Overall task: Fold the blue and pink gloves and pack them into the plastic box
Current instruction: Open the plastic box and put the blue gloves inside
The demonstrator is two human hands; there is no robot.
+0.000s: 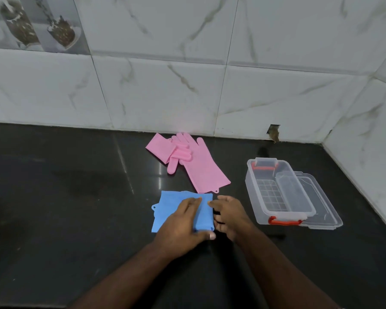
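While left hand [183, 221] presses flat, right hand [228, 214] pinches blue gloves [169, 206], lengthwise near-far.

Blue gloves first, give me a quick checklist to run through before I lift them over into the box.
1. Blue gloves folded into a bundle: ok, though a flat part juts out on the left.
2. Left hand holding the fold down: ok.
3. Right hand gripping the bundle: cannot tell, it sits at the right edge.
4. Plastic box open: ok, lid beside it.
5. Box room: cannot tell, a clear insert sits inside.
6. Pink gloves folded: not ok, spread out.
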